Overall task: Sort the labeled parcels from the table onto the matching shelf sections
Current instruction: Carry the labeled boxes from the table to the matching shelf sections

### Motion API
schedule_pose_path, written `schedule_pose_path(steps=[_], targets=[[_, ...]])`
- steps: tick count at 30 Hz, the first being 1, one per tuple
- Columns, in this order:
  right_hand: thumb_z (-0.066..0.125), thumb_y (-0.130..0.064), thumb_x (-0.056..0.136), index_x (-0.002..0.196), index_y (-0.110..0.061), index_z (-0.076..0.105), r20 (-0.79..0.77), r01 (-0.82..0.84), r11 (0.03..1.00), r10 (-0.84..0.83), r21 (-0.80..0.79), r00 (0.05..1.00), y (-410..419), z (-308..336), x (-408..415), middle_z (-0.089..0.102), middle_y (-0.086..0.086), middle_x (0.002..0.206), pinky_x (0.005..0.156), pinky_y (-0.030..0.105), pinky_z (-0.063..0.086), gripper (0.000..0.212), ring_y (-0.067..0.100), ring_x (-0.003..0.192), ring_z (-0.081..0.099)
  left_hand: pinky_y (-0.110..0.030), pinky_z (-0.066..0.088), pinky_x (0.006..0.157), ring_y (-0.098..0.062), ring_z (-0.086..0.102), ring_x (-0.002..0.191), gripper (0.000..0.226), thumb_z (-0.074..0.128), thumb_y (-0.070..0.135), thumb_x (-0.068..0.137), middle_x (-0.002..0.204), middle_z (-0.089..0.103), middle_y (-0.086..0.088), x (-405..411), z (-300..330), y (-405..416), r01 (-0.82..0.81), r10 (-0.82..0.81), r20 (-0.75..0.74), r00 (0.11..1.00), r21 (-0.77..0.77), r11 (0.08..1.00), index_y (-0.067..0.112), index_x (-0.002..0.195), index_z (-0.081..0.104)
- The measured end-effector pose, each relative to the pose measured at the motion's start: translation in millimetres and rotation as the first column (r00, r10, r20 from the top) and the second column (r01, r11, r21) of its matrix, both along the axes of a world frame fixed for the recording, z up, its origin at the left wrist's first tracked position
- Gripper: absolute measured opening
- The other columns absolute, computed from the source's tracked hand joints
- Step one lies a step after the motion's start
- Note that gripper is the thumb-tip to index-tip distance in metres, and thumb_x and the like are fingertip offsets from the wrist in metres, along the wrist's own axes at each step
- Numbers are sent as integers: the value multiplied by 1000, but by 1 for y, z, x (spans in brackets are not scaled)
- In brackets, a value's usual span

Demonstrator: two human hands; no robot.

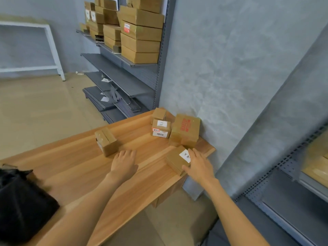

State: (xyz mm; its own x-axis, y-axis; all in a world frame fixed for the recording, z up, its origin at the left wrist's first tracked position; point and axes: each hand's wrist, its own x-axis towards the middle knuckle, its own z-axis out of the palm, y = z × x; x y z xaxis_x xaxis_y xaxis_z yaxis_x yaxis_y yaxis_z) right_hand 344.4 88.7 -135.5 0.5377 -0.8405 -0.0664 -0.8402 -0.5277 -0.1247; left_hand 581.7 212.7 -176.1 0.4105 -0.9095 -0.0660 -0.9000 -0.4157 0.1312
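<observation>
We have our right hand [198, 166] on the small box [177, 159] near the table's [71, 157] right edge, fingers spread over its right side and thumb at its near corner; whether they have closed into a real grip, we cannot tell. The box lies at about ten o'clock from that palm, its long axis running from seven toward one o'clock. Our left hand [124, 163] rests flat and relaxed on the wood, holding nothing, well to the nine o'clock side of the box, so the right is plainly nearer. The box is plain brown cardboard with a white handwritten label [185, 155] on top, partly under our fingers. At twelve o'clock sit three more boxes [184, 130]; the shelf [127, 80] stands beyond, toward eleven.
</observation>
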Motion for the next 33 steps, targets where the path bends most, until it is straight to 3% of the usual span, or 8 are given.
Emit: schedule_pose_path(steps=[16, 24, 33], targets=[[55, -44, 93, 152, -17, 22, 3, -102, 990, 102, 101, 995, -92, -46, 89, 26, 5, 158, 115, 36, 25, 73, 24, 144, 24, -38, 31, 110, -28, 31, 138, 65, 50, 34, 96, 150, 36, -6, 63, -20, -59, -82, 84, -33, 996, 46, 996, 14, 150, 21], [54, -44, 93, 149, -17, 27, -10, 63, 978, -63, 199, 998, -184, -74, 46, 38, 2, 150, 103, 38, 41, 68, 24, 134, 37, -39, 31, 108, -28, 37, 134, 61, 52, 34, 93, 148, 39, -5, 44, -35, -178, -1, 8, -49, 999, 142, 990, 18, 147, 27], [60, -49, 86, 141, -19, 39, 32, 215, 931, -235, 295, 972, -256, -110, 20, 47, 0, 140, 99, 39, 43, 66, 25, 125, 45, -42, 38, 102, -31, 40, 129, 66, 56, 36, 90, 144, 42, -8, 21, -69, -288, 122, -89, -164, 982, 204, 971, 18, 146, 27]])
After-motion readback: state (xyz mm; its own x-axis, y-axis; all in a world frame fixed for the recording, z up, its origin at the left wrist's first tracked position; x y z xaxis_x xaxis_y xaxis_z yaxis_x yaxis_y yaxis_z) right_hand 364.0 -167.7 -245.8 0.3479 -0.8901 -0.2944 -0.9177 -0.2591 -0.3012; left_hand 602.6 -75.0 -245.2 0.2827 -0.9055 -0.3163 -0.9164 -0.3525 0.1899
